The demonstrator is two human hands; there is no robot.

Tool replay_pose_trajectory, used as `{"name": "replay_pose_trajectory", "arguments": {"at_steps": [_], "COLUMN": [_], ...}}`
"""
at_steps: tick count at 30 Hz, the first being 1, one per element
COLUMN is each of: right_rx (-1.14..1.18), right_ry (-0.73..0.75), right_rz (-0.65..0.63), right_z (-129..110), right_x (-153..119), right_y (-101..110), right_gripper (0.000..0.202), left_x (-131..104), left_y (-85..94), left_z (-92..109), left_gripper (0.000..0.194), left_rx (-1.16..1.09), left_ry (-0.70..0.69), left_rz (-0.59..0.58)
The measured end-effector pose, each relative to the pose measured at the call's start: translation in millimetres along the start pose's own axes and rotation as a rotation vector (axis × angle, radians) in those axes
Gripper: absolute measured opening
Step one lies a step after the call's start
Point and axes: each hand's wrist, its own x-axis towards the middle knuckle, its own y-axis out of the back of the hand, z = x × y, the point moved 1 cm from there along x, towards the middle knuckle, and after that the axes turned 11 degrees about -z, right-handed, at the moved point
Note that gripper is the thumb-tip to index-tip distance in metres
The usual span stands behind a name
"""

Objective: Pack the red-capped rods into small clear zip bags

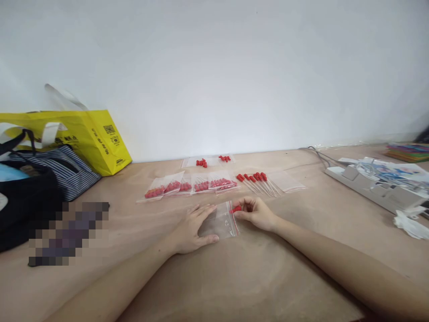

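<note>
A small clear zip bag [224,226] with a red line along its mouth lies flat on the table in front of me. My left hand [191,230] rests on the bag's left part, fingers stretched out and thumb apart. At the bag's mouth, my right hand [256,213] pinches a red-headed stick [236,209]; its shaft is hard to make out. Beyond my right hand, several white sticks with red heads [256,177] lie side by side. An unfilled zip bag [288,181] is to their right. Filled zip bags [177,185] with red-headed sticks overlap on the left.
Farther back, more bagged red-headed sticks [201,163] lie near the wall. A yellow bag [100,143], a striped pouch [72,170] and a pixelated dark object [69,235] occupy the left. On the right are a white power strip [365,185], cables and a crumpled tissue [410,225].
</note>
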Motion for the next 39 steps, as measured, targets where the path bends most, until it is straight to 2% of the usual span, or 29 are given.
{"name": "replay_pose_trajectory", "arguments": {"at_steps": [4, 9, 11, 17, 23, 27, 31, 34, 37, 39], "right_rx": [-0.077, 0.018, 0.061, 0.018, -0.011, -0.104, -0.183, -0.224, -0.232, -0.321], "right_ry": [-0.021, 0.061, 0.068, 0.011, -0.023, -0.057, 0.072, 0.089, 0.059, 0.007], "right_rz": [-0.181, -0.387, -0.412, -0.28, -0.218, -0.215, -0.227, -0.239, -0.232, -0.095], "right_z": [-2.2, -6.0, -4.7, 7.1, 9.5, 7.6, 5.1, 4.7, 4.5, 3.7], "right_x": [6.2, 14.8, 17.9, 24.1, 19.0, 11.7, 7.8, 7.4, 12.6, 20.7], "right_y": [2.8, 0.1, -2.4, -4.9, 12.3, 21.5, 14.0, 12.6, 30.7, 51.4], "right_gripper": [0.026, 0.027, 0.03, 0.028, 0.027, 0.027, 0.028, 0.029, 0.028, 0.025], "left_x": [-0.2, 0.8, 1.2, -9.5, -12.2, -3.9, -1.2, -1.9, -2.4, -2.5], "left_y": [0.5, 0.8, -0.2, -1.1, 1.6, -0.7, -2.1, -1.6, -0.9, -0.7], "left_z": [0.5, 2.5, 1.5, -10.7, -9.1, -0.2, 1.8, 1.0, 0.7, 0.5], "left_gripper": [0.07, 0.071, 0.072, 0.062, 0.037, 0.04, 0.041, 0.041, 0.04, 0.04], "left_rx": [-0.015, -0.037, -0.043, 0.002, -0.069, -0.086, -0.094, -0.088, -0.092, -0.098], "left_ry": [-0.021, -0.01, -0.008, -0.058, -0.093, -0.163, -0.174, -0.164, -0.168, -0.171], "left_rz": [0.016, 0.03, 0.039, 0.135, 0.035, 0.014, 0.017, 0.021, 0.03, 0.043]}}
